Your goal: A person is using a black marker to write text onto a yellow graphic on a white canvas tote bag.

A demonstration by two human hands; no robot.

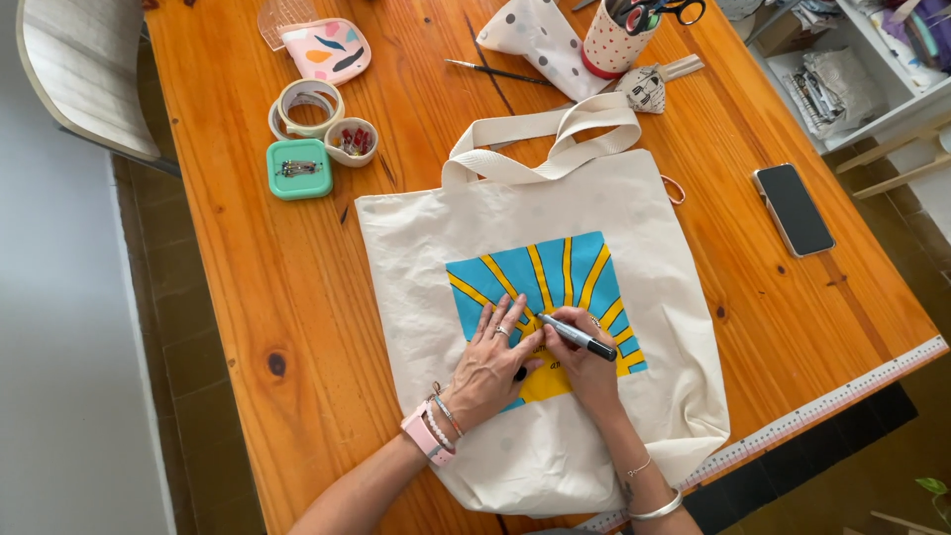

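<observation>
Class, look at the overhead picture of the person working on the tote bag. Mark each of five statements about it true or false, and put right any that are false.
1. The right hand holds a marker over the painted sunburst. True.
2. The left hand lies flat on the tote bag. True.
3. The phone lies on top of the bag. False: it lies on the wooden table, off to the side of the bag, screen dark.
4. The scissors lie open on the table. False: they stand in a spotted cup.
5. The rolls of tape sit beside the green box. True.
</observation>
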